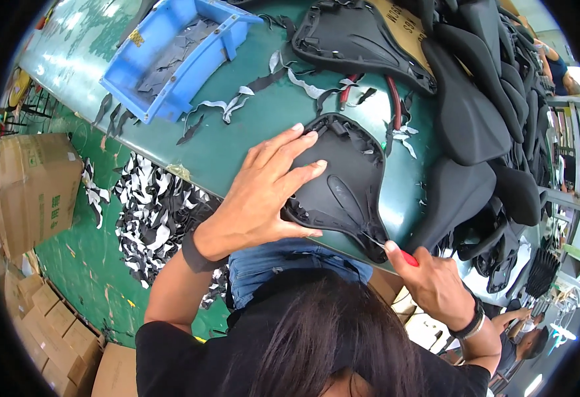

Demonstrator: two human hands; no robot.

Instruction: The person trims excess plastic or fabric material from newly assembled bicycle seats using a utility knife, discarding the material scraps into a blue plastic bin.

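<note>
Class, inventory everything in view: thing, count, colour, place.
Broad worktable: one, green, centre
Upturned moulded saddle: one, black, centre
Thin metal tool: one, red-handled, saddle's narrow end
Second upturned saddle: one, black, top
Piled smooth saddles: many, black, right
Slim tool handles: two, red, worktable
Rectangular plastic bin: one, blue, top left
Curled scraps: many, black and white, worktable and floor
Cardboard boxes: several, brown, left
Shelves: several, pale, right
Distant people: several, dark-clothed, right
Left hand: one, bare, on centre saddle
Right hand: one, bare, holding tool
</note>
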